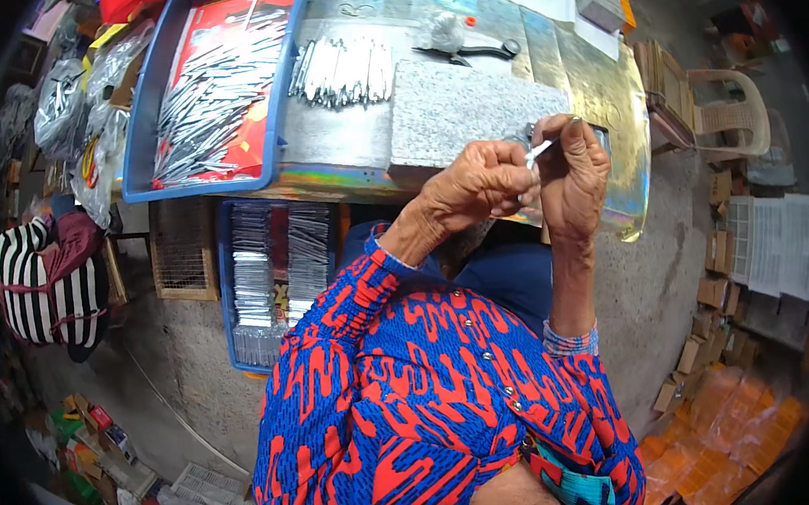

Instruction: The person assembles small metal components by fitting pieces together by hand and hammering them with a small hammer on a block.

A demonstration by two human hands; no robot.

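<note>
In front of my chest, both hands come together above the near edge of the table. My left hand (486, 183) is closed, its fingertips pinching one end of a thin, silvery-white rod (539, 152). My right hand (576, 177) curls around the other end, thumb and fingers drawn in on it. Just beyond the hands lies a grey speckled stone slab (469, 107). Left of the slab, a neat bunch of thin metal rods (343, 71) rests on the table. Farther left stands a blue tray (277, 121) filled with loose metal rods (220, 92).
Black-handled pliers (470, 54) lie behind the slab, near a small orange-red cap (471, 22). Below the table, a second blue tray (229, 293) holds bundled rods. A striped bag (50, 282) is at left. A plastic chair (737, 115) stands at right.
</note>
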